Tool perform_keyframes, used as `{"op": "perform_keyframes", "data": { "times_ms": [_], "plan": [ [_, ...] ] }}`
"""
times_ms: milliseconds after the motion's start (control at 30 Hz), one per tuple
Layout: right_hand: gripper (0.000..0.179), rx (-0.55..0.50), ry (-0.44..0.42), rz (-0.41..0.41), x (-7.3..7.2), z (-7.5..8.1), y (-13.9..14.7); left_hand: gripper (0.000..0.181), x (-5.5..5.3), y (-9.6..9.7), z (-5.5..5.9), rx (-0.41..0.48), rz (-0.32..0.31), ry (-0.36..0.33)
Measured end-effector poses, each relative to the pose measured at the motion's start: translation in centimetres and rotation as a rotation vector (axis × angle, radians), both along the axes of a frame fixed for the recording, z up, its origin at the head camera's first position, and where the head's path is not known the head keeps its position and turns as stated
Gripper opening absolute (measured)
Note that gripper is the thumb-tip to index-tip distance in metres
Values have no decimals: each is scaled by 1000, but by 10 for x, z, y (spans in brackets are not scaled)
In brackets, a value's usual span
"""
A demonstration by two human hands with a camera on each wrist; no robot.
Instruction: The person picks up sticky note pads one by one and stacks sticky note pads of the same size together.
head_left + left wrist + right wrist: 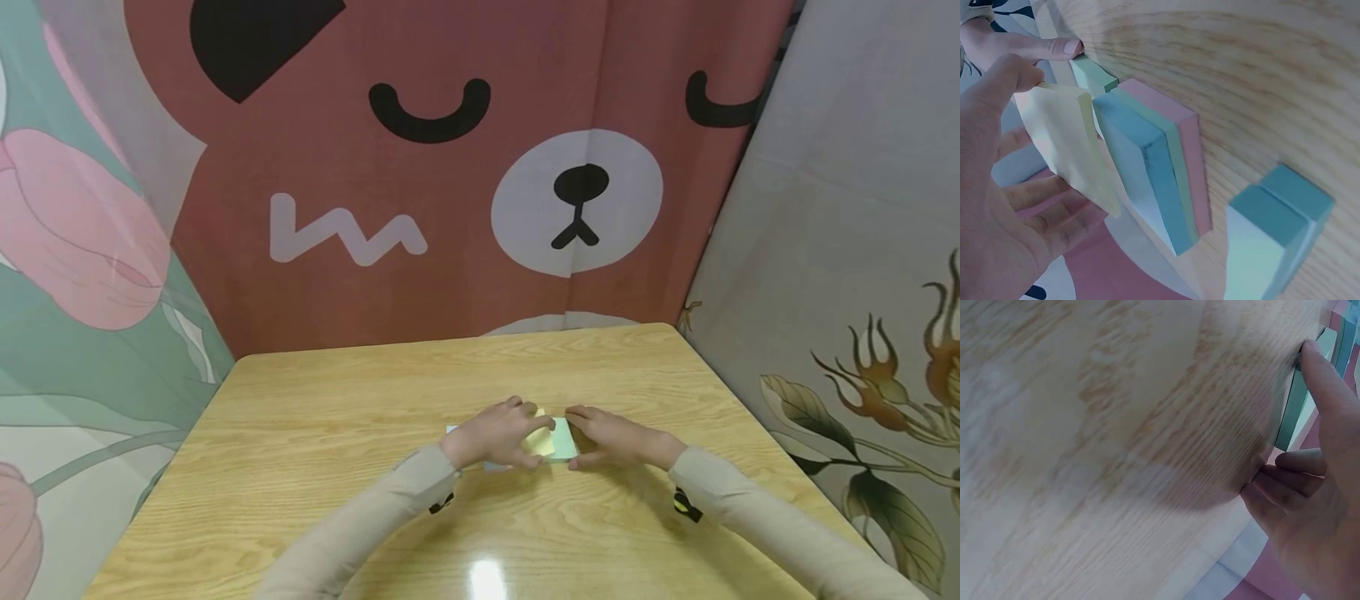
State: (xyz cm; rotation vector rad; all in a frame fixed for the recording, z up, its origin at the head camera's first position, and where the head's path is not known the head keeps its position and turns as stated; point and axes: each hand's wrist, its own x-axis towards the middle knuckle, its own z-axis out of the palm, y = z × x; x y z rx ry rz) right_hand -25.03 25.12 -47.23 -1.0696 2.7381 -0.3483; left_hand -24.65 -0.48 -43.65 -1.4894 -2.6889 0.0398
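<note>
My left hand [498, 433] pinches a pale yellow sticky note pad [1060, 119] by its edges, thumb on one side and fingers on the other. In the left wrist view the yellow pad is tilted and stands clear of the tabletop. A mint green sticky note pad [564, 443] lies on the table, partly covered by the yellow one. At its right end, my right hand [618, 440] holds it between thumb and index finger at opposite corners. The right hand's other fingers [1266, 503] are bent and rest by the tabletop.
Beside the green pad stands a stack [1147, 156] of blue, green and pink pads. Another pair of teal and blue pads [1279, 219] lies farther left. The wooden table [337, 417] reaches back to a bear-print curtain [450, 192].
</note>
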Motion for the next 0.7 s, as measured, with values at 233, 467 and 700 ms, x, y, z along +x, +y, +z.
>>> {"op": "perform_keyframes", "data": {
  "times_ms": [233,467,700],
  "plan": [
    [88,-15,2,19,0,-1,2,58,-4,12,0,-25,6,-15],
    [83,-16,4,35,0,0,2,62,-8,24,-5,-83,30,-40],
    [81,-24,8,47,0,-3,3,64,-13,35,-8,-98,31,-57]
  ]
}}
